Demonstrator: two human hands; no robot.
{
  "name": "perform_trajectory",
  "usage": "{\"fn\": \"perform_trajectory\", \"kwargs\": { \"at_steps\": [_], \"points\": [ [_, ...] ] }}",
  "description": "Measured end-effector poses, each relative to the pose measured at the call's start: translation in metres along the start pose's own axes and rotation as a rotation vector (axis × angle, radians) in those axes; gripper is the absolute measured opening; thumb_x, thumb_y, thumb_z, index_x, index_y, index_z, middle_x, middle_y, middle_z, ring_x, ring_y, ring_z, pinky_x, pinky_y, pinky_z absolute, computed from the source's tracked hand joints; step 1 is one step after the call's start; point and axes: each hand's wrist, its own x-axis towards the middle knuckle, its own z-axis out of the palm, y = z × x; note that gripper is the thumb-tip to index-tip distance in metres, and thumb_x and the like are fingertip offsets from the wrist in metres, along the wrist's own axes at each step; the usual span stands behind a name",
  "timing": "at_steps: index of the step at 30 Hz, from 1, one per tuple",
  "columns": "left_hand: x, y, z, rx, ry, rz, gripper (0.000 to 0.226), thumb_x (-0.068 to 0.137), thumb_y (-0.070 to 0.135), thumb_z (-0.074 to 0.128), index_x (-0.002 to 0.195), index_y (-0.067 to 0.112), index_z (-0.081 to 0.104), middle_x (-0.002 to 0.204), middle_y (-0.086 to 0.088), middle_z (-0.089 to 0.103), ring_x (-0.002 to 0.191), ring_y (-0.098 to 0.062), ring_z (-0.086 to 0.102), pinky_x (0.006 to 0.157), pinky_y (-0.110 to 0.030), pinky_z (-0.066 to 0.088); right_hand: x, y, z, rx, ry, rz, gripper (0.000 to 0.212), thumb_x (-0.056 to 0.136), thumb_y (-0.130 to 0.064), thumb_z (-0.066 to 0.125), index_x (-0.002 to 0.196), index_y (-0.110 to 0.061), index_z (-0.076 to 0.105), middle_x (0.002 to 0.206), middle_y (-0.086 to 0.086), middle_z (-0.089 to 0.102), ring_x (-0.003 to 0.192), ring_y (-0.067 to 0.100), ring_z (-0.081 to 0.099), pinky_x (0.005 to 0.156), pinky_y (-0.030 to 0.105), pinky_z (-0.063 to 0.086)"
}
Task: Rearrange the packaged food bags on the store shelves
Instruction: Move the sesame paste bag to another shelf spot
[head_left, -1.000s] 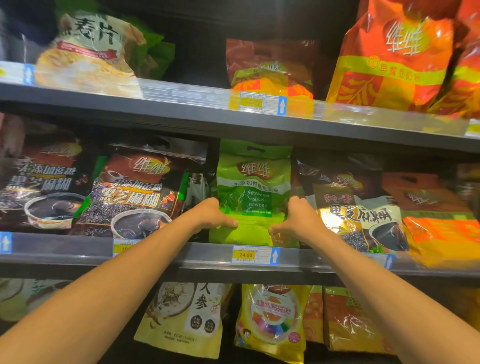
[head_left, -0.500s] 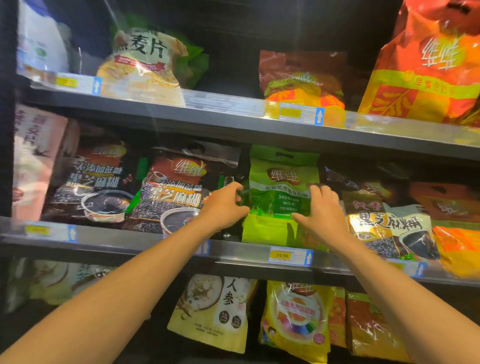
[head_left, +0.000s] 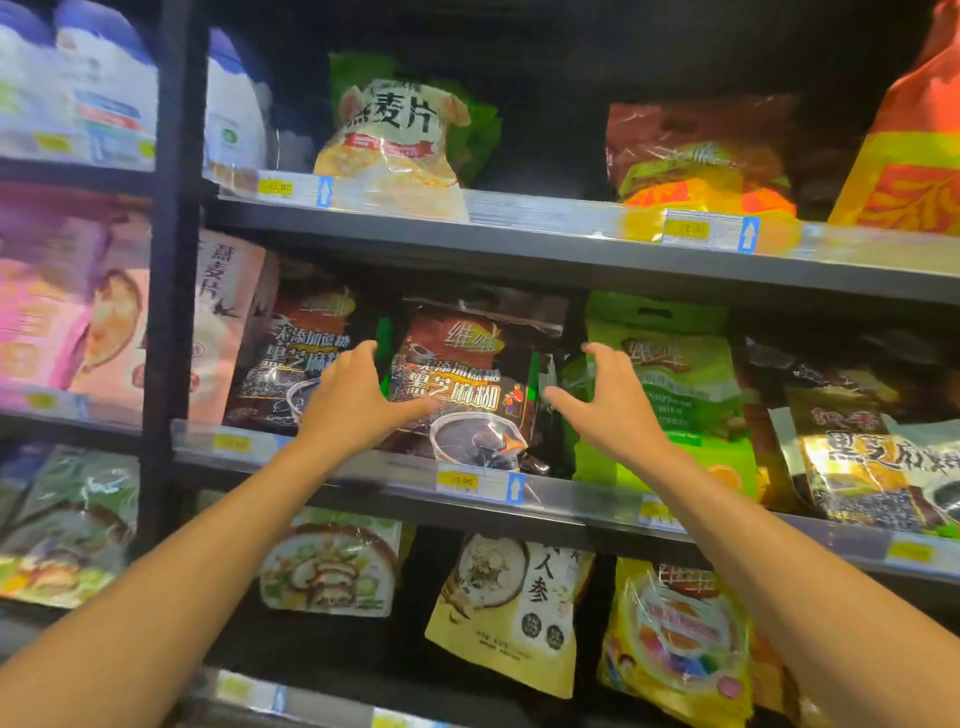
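Head view: left hand (head_left: 358, 400) open, touching left edge of black sesame bag (head_left: 467, 384); right hand (head_left: 610, 402) open, empty, just beside its right edge.

Dark grey metal shelving (head_left: 779, 280) is seen. 1 shelf board (head_left: 374, 486) runs just beneath the left hand (head_left: 353, 400) and the right hand (head_left: 613, 405), a 2nd board (head_left: 467, 244) well above them, and a 3rd board (head_left: 337, 709) far below. Each front edge is faced with a clear plastic strip (head_left: 545, 215), on which glare is caught. A yellow price tag (head_left: 480, 482) is fixed just below, between the hands. A black upright post (head_left: 174, 260) is set left of the left hand. The back panel (head_left: 545, 78) above is left in shadow.
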Motion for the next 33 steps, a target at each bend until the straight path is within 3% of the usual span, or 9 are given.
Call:
{"fn": "perform_trajectory", "kwargs": {
  "at_steps": [6, 10, 14, 17, 20, 23, 28, 31, 33],
  "points": [
    [0.012, -0.029, -0.014, 0.192, -0.414, -0.113, 0.126, 0.042, 0.106, 0.056, 0.128, 0.014, 0.059, 0.130, -0.008, 0.066, 0.110, -0.027, 0.065, 0.098, -0.048, 0.055, 0.013, -0.024, 0.031, 0.197, -0.218, 0.239, 0.115, 0.076, -0.067, 0.077, 0.159, -0.011, 0.020, 0.161, 0.011, 0.040, 0.138, 0.032, 0.049, 0.104, 0.045, 0.050],
    [0.028, -0.043, -0.005, 0.218, -0.505, -0.090, 0.135, 0.023, 0.111, 0.051, 0.119, 0.018, 0.069, 0.121, -0.004, 0.070, 0.104, -0.025, 0.068, 0.097, -0.047, 0.057, 0.013, -0.026, 0.049, 0.275, -0.365, 0.380, 0.111, 0.069, -0.068, 0.082, 0.149, -0.014, 0.029, 0.149, 0.007, 0.048, 0.121, 0.028, 0.059, 0.073, 0.042, 0.063],
    [0.030, -0.044, -0.003, 0.194, -0.494, -0.080, 0.128, 0.028, 0.111, 0.051, 0.117, 0.020, 0.069, 0.118, -0.002, 0.072, 0.102, -0.023, 0.067, 0.095, -0.047, 0.057, 0.014, -0.022, 0.061, 0.349, -0.376, 0.386, 0.088, 0.062, -0.062, 0.090, 0.123, -0.022, 0.041, 0.119, 0.002, 0.066, 0.098, 0.022, 0.072, 0.064, 0.038, 0.061],
    [0.019, -0.036, -0.006, 0.170, -0.433, -0.075, 0.103, 0.054, 0.099, 0.061, 0.119, 0.020, 0.062, 0.122, 0.001, 0.068, 0.107, -0.023, 0.065, 0.096, -0.046, 0.055, 0.014, -0.026, 0.061, 0.408, -0.338, 0.386, 0.075, 0.067, -0.050, 0.093, 0.119, -0.020, 0.046, 0.109, 0.003, 0.069, 0.091, 0.021, 0.073, 0.050, 0.030, 0.057],
    [0.017, -0.031, -0.009, 0.076, -0.370, -0.073, 0.091, 0.068, 0.083, 0.072, 0.131, 0.020, 0.053, 0.129, 0.000, 0.062, 0.113, -0.025, 0.062, 0.096, -0.046, 0.054, 0.015, -0.031, 0.057, 0.458, -0.281, 0.382, 0.069, 0.069, -0.045, 0.093, 0.117, -0.019, 0.050, 0.107, 0.003, 0.069, 0.091, 0.021, 0.072, 0.056, 0.034, 0.059],
    [0.017, -0.025, -0.014, -0.042, -0.324, -0.068, 0.093, 0.070, 0.080, 0.074, 0.137, 0.020, 0.049, 0.124, 0.004, 0.057, 0.110, -0.023, 0.060, 0.097, -0.047, 0.054, 0.020, -0.036, 0.048, 0.536, -0.236, 0.398, 0.075, 0.068, -0.045, 0.094, 0.122, -0.018, 0.049, 0.112, 0.003, 0.068, 0.095, 0.021, 0.071, 0.061, 0.035, 0.059],
    [0.010, -0.012, -0.024, -0.249, -0.284, -0.102, 0.081, 0.073, 0.073, 0.077, 0.127, 0.019, 0.049, 0.117, -0.006, 0.063, 0.106, -0.029, 0.066, 0.096, -0.053, 0.055, 0.018, -0.043, 0.029, 0.609, -0.217, 0.401, 0.075, 0.070, -0.052, 0.090, 0.126, -0.018, 0.052, 0.115, 0.003, 0.070, 0.096, 0.021, 0.070, 0.065, 0.034, 0.053],
    [-0.003, -0.003, -0.033, -0.257, -0.255, -0.102, 0.072, 0.078, 0.068, 0.075, 0.123, 0.018, 0.048, 0.109, -0.002, 0.055, 0.088, -0.016, 0.057, 0.085, -0.043, 0.055, 0.010, -0.049, 0.018, 0.648, -0.238, 0.395, 0.066, 0.077, -0.048, 0.087, 0.127, -0.017, 0.055, 0.111, 0.003, 0.070, 0.089, 0.018, 0.068, 0.061, 0.032, 0.047],
    [-0.013, 0.001, -0.037, -0.255, -0.241, -0.097, 0.079, 0.082, 0.065, 0.074, 0.138, 0.016, 0.045, 0.102, 0.006, 0.051, 0.082, -0.007, 0.051, 0.074, -0.031, 0.050, 0.003, -0.051, 0.011, 0.668, -0.258, 0.386, 0.064, 0.079, -0.047, 0.085, 0.128, -0.018, 0.055, 0.108, 0.000, 0.069, 0.087, 0.016, 0.065, 0.060, 0.031, 0.044]
  ]
}}
